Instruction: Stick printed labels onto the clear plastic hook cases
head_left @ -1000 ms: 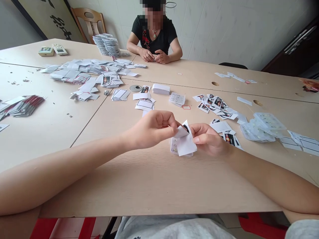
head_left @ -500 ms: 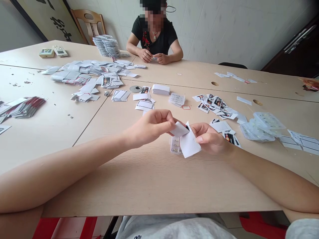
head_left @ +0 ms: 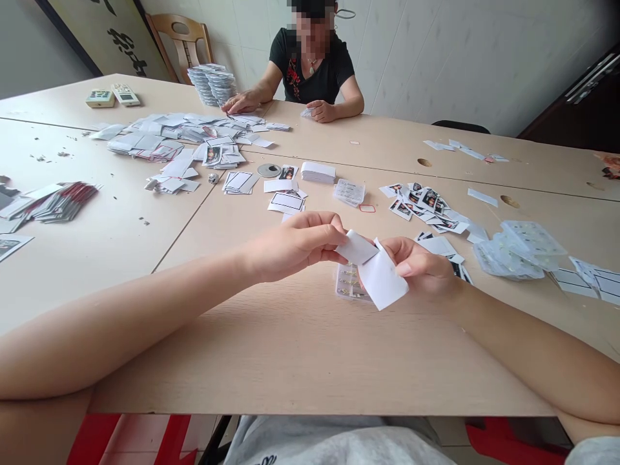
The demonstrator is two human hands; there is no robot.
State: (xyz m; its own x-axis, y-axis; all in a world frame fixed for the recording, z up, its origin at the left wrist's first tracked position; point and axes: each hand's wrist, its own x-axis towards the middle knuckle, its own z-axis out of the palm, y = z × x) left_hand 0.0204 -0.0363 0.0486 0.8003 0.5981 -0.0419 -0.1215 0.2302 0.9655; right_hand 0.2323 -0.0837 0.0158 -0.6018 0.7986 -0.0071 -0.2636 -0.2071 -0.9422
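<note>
Left fingers pinching a small white card, right fingers pinching a larger white card, both cards just above a clear plastic tray on the wooden desk, loose photo cards farther off to the right.

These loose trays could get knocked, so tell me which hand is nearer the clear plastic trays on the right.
Right. The right hand is to the left of the clear plastic trays, not touching them; the left hand is farther left, beyond the right hand.

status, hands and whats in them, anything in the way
Left hand pinching small white paper card. Right hand pinching larger white paper card. Clear plastic tray directly below, not blocking.
</note>
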